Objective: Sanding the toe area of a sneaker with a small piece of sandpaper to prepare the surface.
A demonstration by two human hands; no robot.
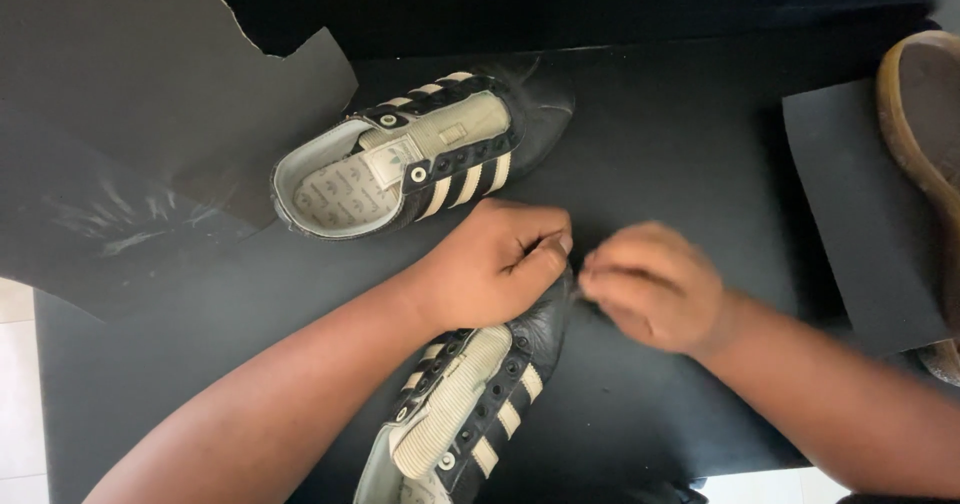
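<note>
Two black sneakers with cream stripes and no laces lie on a black table [680,134]. The far sneaker [420,159] lies on its side, toe to the right. The near sneaker [470,414] points its toe up toward my hands. My left hand [495,264] rests over that toe, fingers pinched together at the tip. My right hand [655,286] is blurred, its fingers pinched close to the left hand's fingertips. Whatever is pinched between them is too small to make out.
A torn sheet of dark paper [130,144] covers the table's left part. A dark rectangular sheet [860,214] lies at the right, with a brown shoe sole [925,114] beside it. Pale floor tiles [15,384] show at the lower left.
</note>
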